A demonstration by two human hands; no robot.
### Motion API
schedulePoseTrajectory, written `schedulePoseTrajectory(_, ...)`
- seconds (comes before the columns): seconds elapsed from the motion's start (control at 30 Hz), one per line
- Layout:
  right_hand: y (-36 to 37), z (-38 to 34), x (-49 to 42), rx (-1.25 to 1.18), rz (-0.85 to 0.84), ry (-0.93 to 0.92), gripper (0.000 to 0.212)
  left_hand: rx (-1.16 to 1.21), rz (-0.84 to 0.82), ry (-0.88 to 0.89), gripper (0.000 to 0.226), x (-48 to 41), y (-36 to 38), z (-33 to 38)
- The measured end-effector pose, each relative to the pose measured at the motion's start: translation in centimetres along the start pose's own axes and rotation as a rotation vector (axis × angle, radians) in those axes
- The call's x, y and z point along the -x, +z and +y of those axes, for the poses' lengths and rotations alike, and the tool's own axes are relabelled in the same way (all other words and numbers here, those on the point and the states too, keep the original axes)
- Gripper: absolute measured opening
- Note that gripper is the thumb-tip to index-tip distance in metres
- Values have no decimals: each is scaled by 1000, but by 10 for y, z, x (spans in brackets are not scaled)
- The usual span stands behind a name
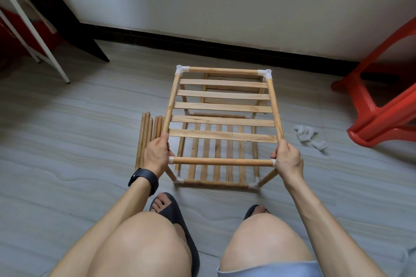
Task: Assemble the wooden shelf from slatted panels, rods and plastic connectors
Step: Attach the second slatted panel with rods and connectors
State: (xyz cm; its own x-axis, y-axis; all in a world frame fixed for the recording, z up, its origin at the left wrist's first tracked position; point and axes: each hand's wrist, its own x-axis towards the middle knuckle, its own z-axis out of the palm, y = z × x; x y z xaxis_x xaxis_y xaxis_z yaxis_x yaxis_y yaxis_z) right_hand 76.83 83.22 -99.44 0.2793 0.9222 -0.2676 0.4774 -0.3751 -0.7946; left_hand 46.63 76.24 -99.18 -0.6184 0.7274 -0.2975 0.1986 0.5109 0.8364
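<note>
Gripping the upper slatted panel (221, 107) at its two near corners: left hand (157, 153) curled round the near-left one, right hand (289, 159) round the near-right, fingers closed on the wood. Held above the lower panel (206, 155), flat on the grey floor (90, 119) (joined by short rods at white corner pieces). Just left, a bundle of spare rods (145, 137) — off to the right, loose connectors (308, 136) heaped near a red stool (382, 123).

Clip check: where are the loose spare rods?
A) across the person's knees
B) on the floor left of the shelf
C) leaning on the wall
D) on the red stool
B: the spare rods lie side by side on the floor, left of the shelf, just beyond the left hand gripping its corner.
</note>
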Motion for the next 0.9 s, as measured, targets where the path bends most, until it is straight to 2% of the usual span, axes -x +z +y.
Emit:
schedulePoseTrajectory(0.1, 2, 0, -3, 71, 19, -19, 54, 55, 4, -13, 50, -1, 2, 0)
schedulePoseTrajectory(0.23, 4, 0, -3, 105, 51, -8, 54, 149, -27, -5, 38, -2, 3, 0)
schedulePoseTrajectory(0.43, 4, 5, -8, 181, 75, -12, 58, 326, -98, -90, 37, 4, -4, 1)
schedulePoseTrajectory(0.6, 2, 0, -2, 305, 156, -66, 51, -15, 109, -64, 53, 11, 4, 2)
schedulePoseTrajectory(0.67, 1, -2, 2, 333, 212, -128, 45, -123, 139, -29, 51, 8, 3, 3)
schedulePoseTrajectory(0.73, -2, -2, 4, 422, 303, -282, 40, -373, 161, 175, 56, 6, -3, -3)
schedulePoseTrajectory(0.8, -6, -5, 9, 539, 281, -551, 54, -666, 110, 567, 75, 5, -14, -8)
schedulePoseTrajectory(0.83, -7, -6, 11, 621, 195, -692, 68, -794, 14, 734, 87, 2, -19, -10)
schedulePoseTrajectory(0.9, -7, -4, 15, 862, -35, -841, 95, -1046, -234, 857, 108, -4, -24, -7)
